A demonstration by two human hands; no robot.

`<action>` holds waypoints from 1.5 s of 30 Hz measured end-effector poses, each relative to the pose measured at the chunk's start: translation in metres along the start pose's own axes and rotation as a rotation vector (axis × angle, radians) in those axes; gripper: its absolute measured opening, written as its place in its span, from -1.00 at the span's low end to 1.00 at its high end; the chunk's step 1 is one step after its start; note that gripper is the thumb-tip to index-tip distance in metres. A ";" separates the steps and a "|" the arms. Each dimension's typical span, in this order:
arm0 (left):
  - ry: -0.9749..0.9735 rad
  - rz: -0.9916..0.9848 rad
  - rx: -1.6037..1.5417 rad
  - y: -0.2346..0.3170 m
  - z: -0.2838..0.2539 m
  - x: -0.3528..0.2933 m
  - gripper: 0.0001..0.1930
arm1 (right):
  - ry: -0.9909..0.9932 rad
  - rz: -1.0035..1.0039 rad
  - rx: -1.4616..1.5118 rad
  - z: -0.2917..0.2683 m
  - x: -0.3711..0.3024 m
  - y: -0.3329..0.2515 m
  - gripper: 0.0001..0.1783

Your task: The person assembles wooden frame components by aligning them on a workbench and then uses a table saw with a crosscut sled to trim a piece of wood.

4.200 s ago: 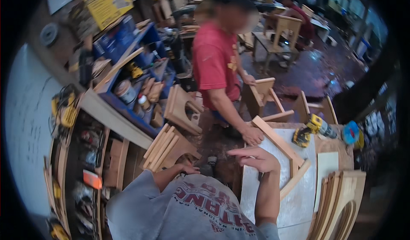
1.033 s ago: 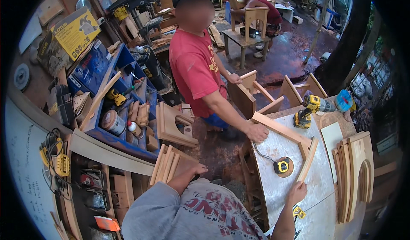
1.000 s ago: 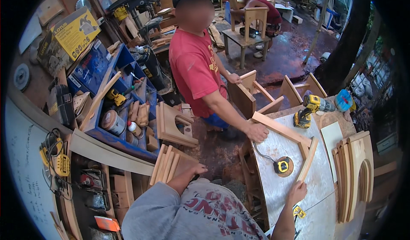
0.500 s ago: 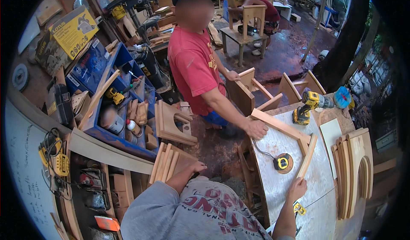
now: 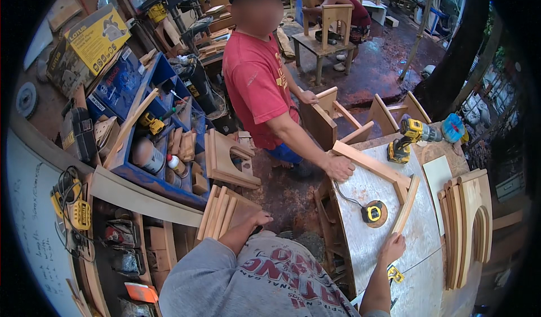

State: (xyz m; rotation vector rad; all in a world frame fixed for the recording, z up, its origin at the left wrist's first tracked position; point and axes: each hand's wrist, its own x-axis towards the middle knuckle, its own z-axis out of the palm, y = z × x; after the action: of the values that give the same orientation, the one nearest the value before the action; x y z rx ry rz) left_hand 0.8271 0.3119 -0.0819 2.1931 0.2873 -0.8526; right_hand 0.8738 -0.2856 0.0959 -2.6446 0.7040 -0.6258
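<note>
My right hand (image 5: pixel 393 248) is closed round the lower end of a pale wooden strip (image 5: pixel 407 205) on the workbench. The strip's far end meets a wooden frame piece (image 5: pixel 372 164) at a corner, with a short block below the joint. A co-worker's hand (image 5: pixel 340 168) rests by the other end of that piece. My left hand (image 5: pixel 260 220) is at my side, fingers curled, near a stack of wooden panels (image 5: pixel 225 212); what it holds, if anything, is too small to make out. A yellow tape measure (image 5: pixel 372 211) lies on the bench between us.
A yellow cordless drill (image 5: pixel 408 139) stands at the bench's far side. Arched wooden panels (image 5: pixel 470 227) lean along the right. A blue tool bin (image 5: pixel 127 167) and shelves are on my left. The co-worker in red (image 5: pixel 253 86) stands across; another person (image 5: pixel 346 9) works behind.
My left hand has shifted slightly and its fingers look more curled. My right hand and the wooden strip stay in place. The view has moved only a little.
</note>
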 end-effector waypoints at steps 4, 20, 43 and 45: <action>-0.011 -0.013 0.021 -0.002 0.001 0.004 -0.50 | -0.063 0.022 0.031 -0.001 0.000 0.000 -0.54; -0.040 -0.021 0.036 0.012 -0.002 0.002 -0.51 | 0.006 -0.016 -0.003 0.007 0.000 0.005 -0.57; -0.252 -0.143 0.009 0.034 0.023 0.035 -0.40 | 0.113 -0.040 -0.014 0.009 0.004 0.019 -0.64; -0.257 -0.073 0.069 0.053 0.025 0.038 -0.42 | 0.119 0.005 0.018 0.007 0.012 0.015 -0.63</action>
State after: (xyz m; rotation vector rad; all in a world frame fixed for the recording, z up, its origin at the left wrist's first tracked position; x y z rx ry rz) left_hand 0.8670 0.2553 -0.0895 2.1165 0.2153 -1.1873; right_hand 0.8806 -0.3031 0.0877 -2.6053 0.7343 -0.7903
